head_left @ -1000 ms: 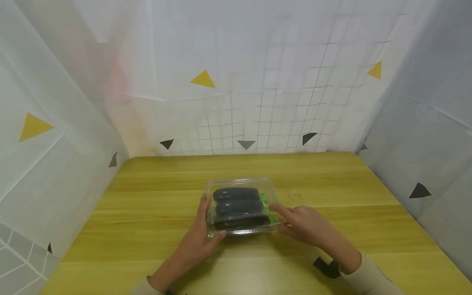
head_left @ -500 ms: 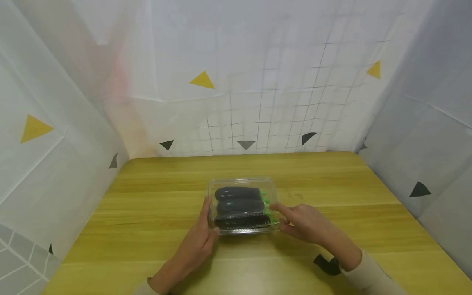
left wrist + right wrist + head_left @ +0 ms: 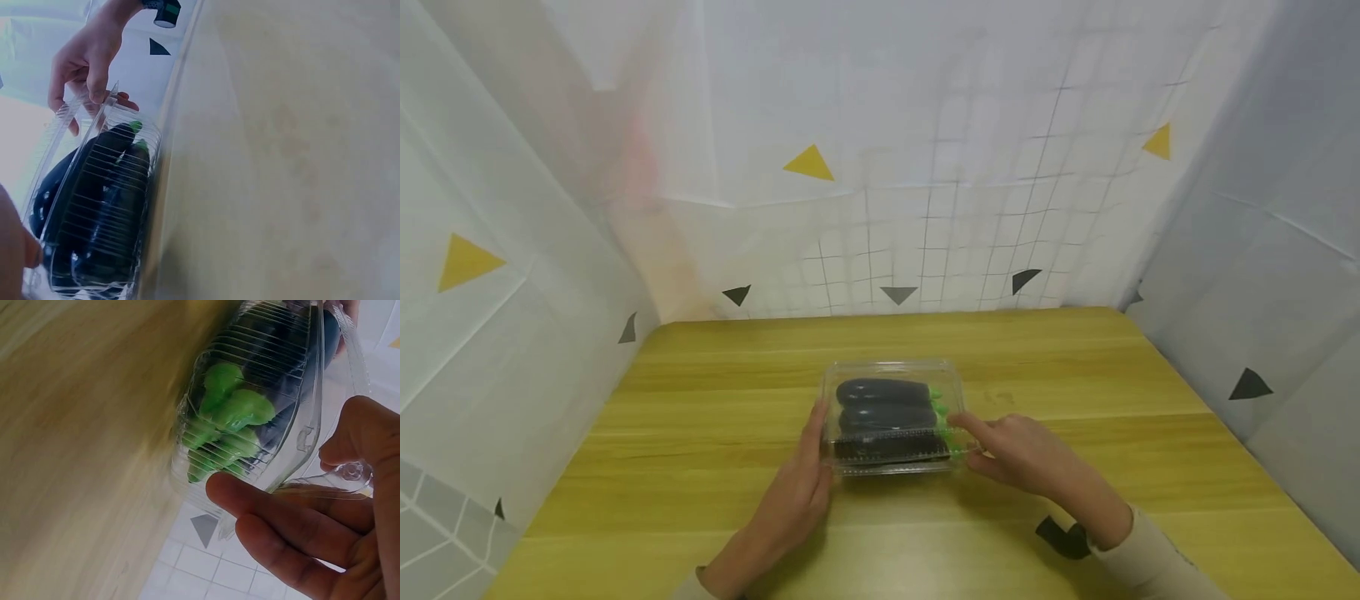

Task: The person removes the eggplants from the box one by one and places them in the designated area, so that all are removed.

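Observation:
A clear plastic clamshell container point(image 3: 887, 471) lies on the table, with dark eggplants point(image 3: 883, 392) side by side inside. Their green stem ends point(image 3: 250, 407) point toward my right hand point(image 3: 1030, 454). That hand pinches the container's right front corner between thumb and fingers, the other fingers reaching below the rim. In the right wrist view, the lid's edge point(image 3: 359, 356) stands a little apart from the base rim point(image 3: 320, 369). My left hand point(image 3: 793, 492) rests along the left side, index finger straight against the wall and thumb near the front left corner; its other fingers are hidden.
The wood-grain table point(image 3: 715, 400) carries the container near its middle. White sheeting point(image 3: 760, 250) with triangles and grid lines rises at the back and both sides. A black mark point(image 3: 1063, 537) shows on the table beside the right wrist.
My left thumb has slid off the front edge of the container and now lies beside its left front corner. The container has shifted very slightly; the right hand keeps its pinch.

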`<act>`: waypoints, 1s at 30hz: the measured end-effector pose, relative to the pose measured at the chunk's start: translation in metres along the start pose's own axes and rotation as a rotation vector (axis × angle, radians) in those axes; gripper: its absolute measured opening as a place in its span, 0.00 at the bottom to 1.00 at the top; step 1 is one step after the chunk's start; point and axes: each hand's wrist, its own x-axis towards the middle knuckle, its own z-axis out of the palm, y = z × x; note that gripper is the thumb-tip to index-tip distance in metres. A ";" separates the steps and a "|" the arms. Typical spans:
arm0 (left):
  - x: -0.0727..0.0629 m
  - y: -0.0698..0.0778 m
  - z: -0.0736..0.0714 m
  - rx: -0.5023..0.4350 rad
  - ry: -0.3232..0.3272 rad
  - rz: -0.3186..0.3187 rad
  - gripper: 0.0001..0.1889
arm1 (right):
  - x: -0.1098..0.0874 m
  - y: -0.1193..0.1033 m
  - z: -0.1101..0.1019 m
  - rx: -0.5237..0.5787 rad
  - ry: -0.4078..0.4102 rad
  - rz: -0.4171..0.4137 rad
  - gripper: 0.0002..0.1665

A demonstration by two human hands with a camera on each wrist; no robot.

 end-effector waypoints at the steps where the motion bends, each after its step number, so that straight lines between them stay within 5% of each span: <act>1: 0.001 0.000 0.000 -0.022 -0.002 -0.007 0.45 | 0.000 0.000 0.000 -0.001 -0.004 0.005 0.32; 13: 0.003 -0.008 0.005 -0.318 0.018 -0.186 0.50 | 0.003 0.003 0.000 -0.079 0.098 -0.005 0.35; 24: 0.006 -0.012 0.008 -0.299 -0.031 -0.055 0.50 | 0.006 0.010 -0.010 -0.048 0.187 0.057 0.29; 30: 0.005 -0.011 0.007 -0.224 -0.048 -0.069 0.42 | 0.005 0.014 -0.012 0.003 0.256 0.112 0.30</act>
